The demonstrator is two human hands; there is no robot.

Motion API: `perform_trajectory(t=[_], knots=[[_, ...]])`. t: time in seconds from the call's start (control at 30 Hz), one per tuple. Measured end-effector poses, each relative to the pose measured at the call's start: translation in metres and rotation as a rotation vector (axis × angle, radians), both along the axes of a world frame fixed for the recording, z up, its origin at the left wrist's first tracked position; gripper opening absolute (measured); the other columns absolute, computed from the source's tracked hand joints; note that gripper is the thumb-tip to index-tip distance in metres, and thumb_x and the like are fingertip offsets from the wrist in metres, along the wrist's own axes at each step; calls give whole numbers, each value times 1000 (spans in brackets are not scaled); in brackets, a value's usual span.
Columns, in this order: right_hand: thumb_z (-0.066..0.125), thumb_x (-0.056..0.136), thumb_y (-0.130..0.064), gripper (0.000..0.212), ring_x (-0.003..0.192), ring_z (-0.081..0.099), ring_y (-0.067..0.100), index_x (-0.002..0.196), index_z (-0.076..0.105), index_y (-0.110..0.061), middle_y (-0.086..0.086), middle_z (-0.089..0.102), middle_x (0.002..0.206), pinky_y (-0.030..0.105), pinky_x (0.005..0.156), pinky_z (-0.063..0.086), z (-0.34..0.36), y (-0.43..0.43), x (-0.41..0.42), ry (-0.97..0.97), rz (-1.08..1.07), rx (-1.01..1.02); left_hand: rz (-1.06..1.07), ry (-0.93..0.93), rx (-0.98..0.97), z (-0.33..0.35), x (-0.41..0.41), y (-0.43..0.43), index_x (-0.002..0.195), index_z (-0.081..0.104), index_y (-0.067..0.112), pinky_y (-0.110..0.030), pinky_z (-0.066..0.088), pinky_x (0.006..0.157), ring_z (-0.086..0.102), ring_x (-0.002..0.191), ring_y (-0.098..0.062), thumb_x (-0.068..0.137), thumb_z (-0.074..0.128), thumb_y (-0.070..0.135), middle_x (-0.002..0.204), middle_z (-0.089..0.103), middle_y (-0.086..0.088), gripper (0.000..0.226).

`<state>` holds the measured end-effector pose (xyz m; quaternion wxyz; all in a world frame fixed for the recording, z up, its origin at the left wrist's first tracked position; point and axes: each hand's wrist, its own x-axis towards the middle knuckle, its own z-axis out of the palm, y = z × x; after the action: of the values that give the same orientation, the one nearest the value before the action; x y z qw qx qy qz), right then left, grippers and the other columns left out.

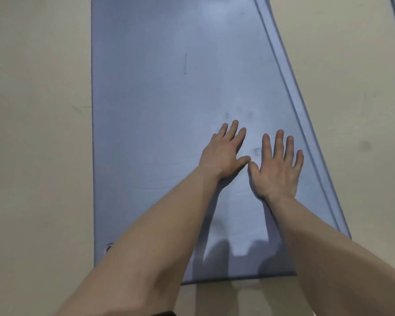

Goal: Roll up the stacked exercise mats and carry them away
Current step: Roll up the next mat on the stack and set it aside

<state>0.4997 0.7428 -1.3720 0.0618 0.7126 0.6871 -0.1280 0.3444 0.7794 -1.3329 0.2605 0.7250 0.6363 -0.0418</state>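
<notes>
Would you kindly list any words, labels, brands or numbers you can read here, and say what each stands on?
None can be read.
top mat: only a thin dark line and faint smudges, no letters.
lower mats and floor: plain, no print.
left hand and right hand, flat on the top mat: no writing.

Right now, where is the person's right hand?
In the head view, the right hand lies flat on the blue mat, right of centre, thumb nearly touching the left hand, close to the mat's right edge.
</notes>
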Motion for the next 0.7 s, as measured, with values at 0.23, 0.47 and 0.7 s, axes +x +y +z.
perform_trajectory(t=[0.23, 0.47, 0.7], knots=[[28, 105, -45, 65, 157, -1, 37, 164, 10, -23, 14, -3, 172, 55, 125, 8, 31, -44, -17, 20, 41, -96, 35, 40, 23, -6, -95, -171, 165, 6, 30, -45, 2, 128, -10, 159, -20, 106, 37, 52, 172, -13, 7, 71], [31, 91, -80, 97, 155, -21, 41, 162, -17, -35, 9, -30, 168, 57, 125, -2, 53, -195, -44, -47, 335, -345, 56, 76, -74, -5, -97, -270, 164, -9, 31, -51, -2, 128, -21, 157, -25, 100, 39, 66, 170, -25, 0, 87], [23, 76, -99, 107, 154, -26, 38, 160, -17, -47, 6, -30, 168, 58, 126, -6, 27, -217, -30, -97, 430, -244, -25, 13, -64, -17, -105, -287, 163, -12, 39, -46, -14, 125, -32, 153, -22, 67, 69, 75, 166, -35, 4, 130]])
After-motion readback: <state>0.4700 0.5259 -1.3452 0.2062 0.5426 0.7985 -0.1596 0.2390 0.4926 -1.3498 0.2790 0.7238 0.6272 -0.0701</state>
